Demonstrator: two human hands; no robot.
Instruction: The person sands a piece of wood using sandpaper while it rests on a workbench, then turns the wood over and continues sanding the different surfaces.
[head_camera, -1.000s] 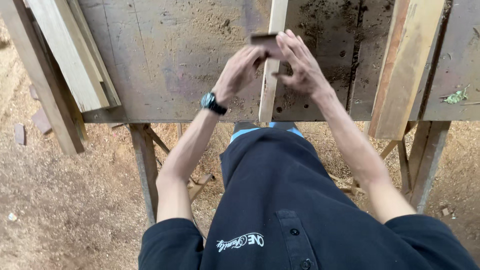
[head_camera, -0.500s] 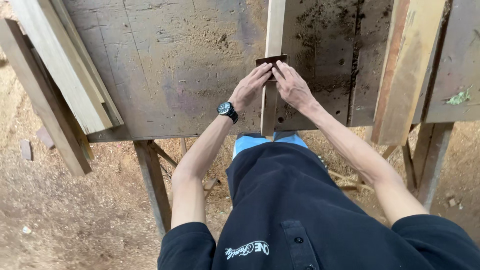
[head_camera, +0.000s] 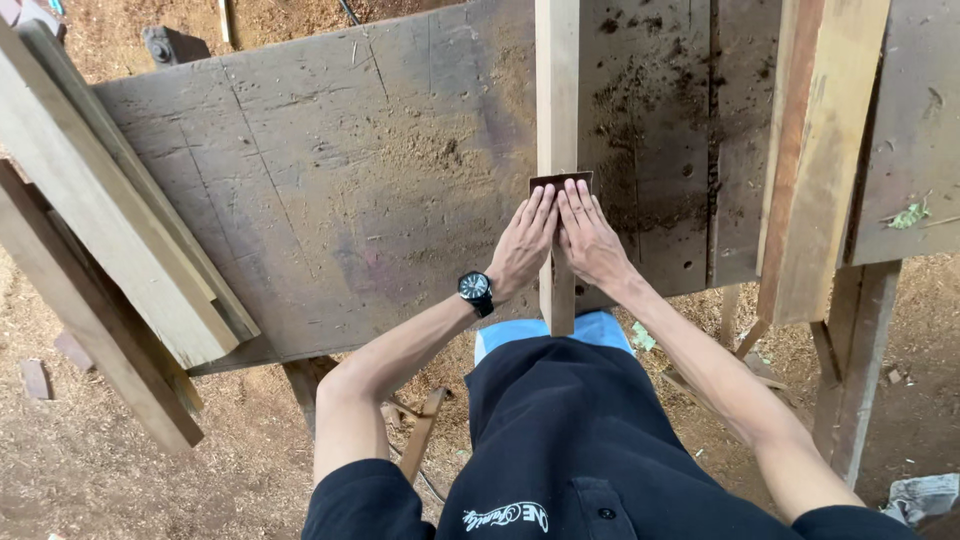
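A narrow pale wooden strip (head_camera: 557, 90) lies lengthwise on a worn, dark workbench top (head_camera: 350, 180), and its near end sticks out past the bench edge. A small brown sheet of sandpaper (head_camera: 560, 181) rests on the strip. My left hand (head_camera: 522, 245) and my right hand (head_camera: 590, 240) lie side by side on it with fingers straight and together, pressing it flat. Only the sheet's far edge shows beyond my fingertips. A black watch (head_camera: 474, 288) is on my left wrist.
Several long planks (head_camera: 110, 230) lean over the bench's left end. Another plank (head_camera: 815, 150) lies along the right side, above a bench leg (head_camera: 860, 350). Sawdust covers the ground (head_camera: 100, 470) and dusts the bench top. A small dark metal object (head_camera: 165, 45) sits at the far left.
A second ago my fingers were spread and raised around the sheet. Now both hands lie flat and close together on it. The view has shifted, so the hands sit lower in frame.
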